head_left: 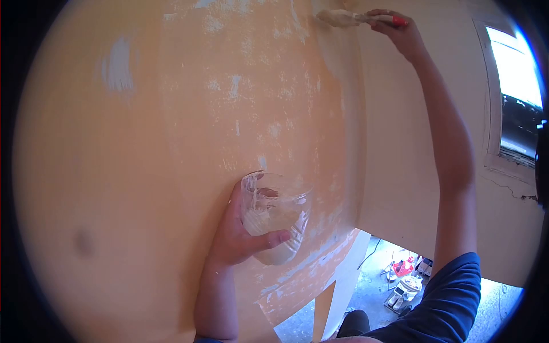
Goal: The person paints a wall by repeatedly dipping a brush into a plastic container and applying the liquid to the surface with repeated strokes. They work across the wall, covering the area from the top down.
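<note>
My left hand [237, 240] is wrapped round a clear plastic container [277, 214], cut open at the top and smeared inside with pale paint. It is held upright close to the orange wall [189, 126]. Up at the top right, my right hand [400, 34] grips a paintbrush [369, 19] by its handle, which has a red end. The brush's pale, paint-coated bristles point left, right at the wall near the corner. White patches and streaks mark the orange surface between the two hands.
A plain beige wall [400, 143] meets the orange one at a corner on the right. It holds a window [517, 68], with a crack [512, 191] beneath. Far below, several tools and containers [403, 286] stand on the speckled floor [366, 291].
</note>
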Tool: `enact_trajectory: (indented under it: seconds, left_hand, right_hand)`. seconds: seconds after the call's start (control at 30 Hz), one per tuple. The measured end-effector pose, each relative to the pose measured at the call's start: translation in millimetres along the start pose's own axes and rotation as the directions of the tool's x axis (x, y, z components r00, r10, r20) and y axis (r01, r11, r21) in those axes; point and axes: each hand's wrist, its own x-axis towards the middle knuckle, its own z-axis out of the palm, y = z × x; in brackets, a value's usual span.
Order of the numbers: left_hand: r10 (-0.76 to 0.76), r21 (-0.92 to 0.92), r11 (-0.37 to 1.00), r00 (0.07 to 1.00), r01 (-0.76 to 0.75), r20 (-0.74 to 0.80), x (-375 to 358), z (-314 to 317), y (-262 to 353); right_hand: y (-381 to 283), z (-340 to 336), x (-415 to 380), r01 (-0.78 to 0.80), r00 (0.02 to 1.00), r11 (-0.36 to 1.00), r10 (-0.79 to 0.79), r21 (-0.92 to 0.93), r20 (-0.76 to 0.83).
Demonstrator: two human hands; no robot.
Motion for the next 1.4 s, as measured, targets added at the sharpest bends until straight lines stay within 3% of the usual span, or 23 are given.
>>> enact_trajectory:
  seconds: [0.07, 0.13, 0.2, 0.3, 0.37, 0.5, 0.57, 0.7, 0.8, 0.83, 0.9, 1.0, 1.23, 1.3, 1.33, 1.4]
  left_hand:
    - [0.012, 0.044, 0.999, 1.000, -0.012, -0.005, 0.1, -1.9, -2.4]
    - [0.002, 0.029, 1.000, 1.000, -0.002, -0.006, -0.9, -0.2, 0.5]
    - [-0.015, 0.009, 1.000, 1.000, 0.016, -0.010, -2.3, 0.8, 1.6]
    - [-0.025, 0.036, 0.999, 1.000, 0.025, -0.011, -1.5, 0.0, 1.3]
    - [-0.008, 0.059, 0.998, 1.000, 0.009, -0.007, -0.5, -0.8, 0.0]
    - [-0.012, 0.046, 0.999, 1.000, 0.013, -0.012, -0.5, -0.4, -0.9]
    - [-0.010, 0.037, 0.999, 1.000, 0.010, -0.013, -0.6, -0.3, -0.8]
    - [-0.003, 0.026, 1.000, 1.000, 0.003, -0.016, -0.4, -1.0, -2.4]
    - [-0.015, 0.001, 1.000, 1.000, 0.015, -0.009, -1.1, -0.3, -1.4]
    - [-0.007, 0.006, 1.000, 1.000, 0.007, -0.009, -0.5, -0.8, -2.0]
    - [0.005, 0.004, 1.000, 1.000, -0.005, -0.005, 0.4, -0.6, -2.2]
    - [-0.007, -0.005, 1.000, 1.000, 0.007, 0.001, 0.0, 0.2, -1.0]
    - [0.005, 0.002, 1.000, 1.000, -0.005, -0.018, -0.7, 0.2, -1.9]
    - [0.014, -0.013, 1.000, 0.999, -0.014, -0.031, 0.0, 1.7, -1.5]
    - [0.012, -0.007, 1.000, 1.000, -0.012, -0.028, 0.0, 1.7, -2.2]
    - [0.010, 0.005, 1.000, 1.000, -0.010, -0.023, 0.4, 1.4, -0.8]
  right_hand:
    - [10.8, 11.8, -17.6, 0.019, 1.000, 0.991, -0.022, -0.132, -0.022]
    - [13.4, 30.0, -51.3, 0.011, 1.000, 0.998, -0.011, -0.069, -0.014]
    - [2.8, 39.8, -91.5, -0.125, 0.992, 0.989, 0.125, -0.076, -0.001]
    - [-9.7, 38.3, -140.3, -0.131, 0.988, 0.987, 0.137, -0.089, 0.066]
    - [-16.0, 25.7, -151.7, -0.295, 0.950, 0.954, 0.298, -0.048, 0.097]
    - [-9.7, 6.0, -127.3, -0.387, 0.896, 0.919, 0.395, -0.076, 0.205]
    - [10.2, 5.2, -102.4, -0.350, 0.916, 0.936, 0.332, 0.041, 0.224]
    - [11.6, 14.7, -51.6, -0.255, 0.938, 0.967, 0.241, 0.024, 0.251]
    - [8.7, 11.1, -35.5, -0.077, 0.994, 0.997, 0.078, -0.007, 0.077]
    - [8.3, 10.7, -36.5, -0.077, 0.994, 0.997, 0.078, -0.010, 0.077]
    - [6.8, 11.2, -42.5, -0.060, 0.996, 0.995, 0.054, -0.075, -0.070]
    - [23.7, 27.6, -80.1, -0.017, 0.999, 0.985, 0.009, -0.171, -0.047]
    - [4.8, 46.1, -215.3, -0.133, 0.987, 0.976, 0.147, -0.171, 0.071]
    - [0.5, 36.6, -227.0, -0.333, 0.937, 0.942, 0.327, 0.036, 0.122]
    - [-2.4, 32.6, -222.3, -0.330, 0.938, 0.943, 0.324, 0.036, 0.120]
    - [-9.1, 21.0, -202.9, -0.489, 0.833, 0.872, 0.470, -0.011, 0.291]
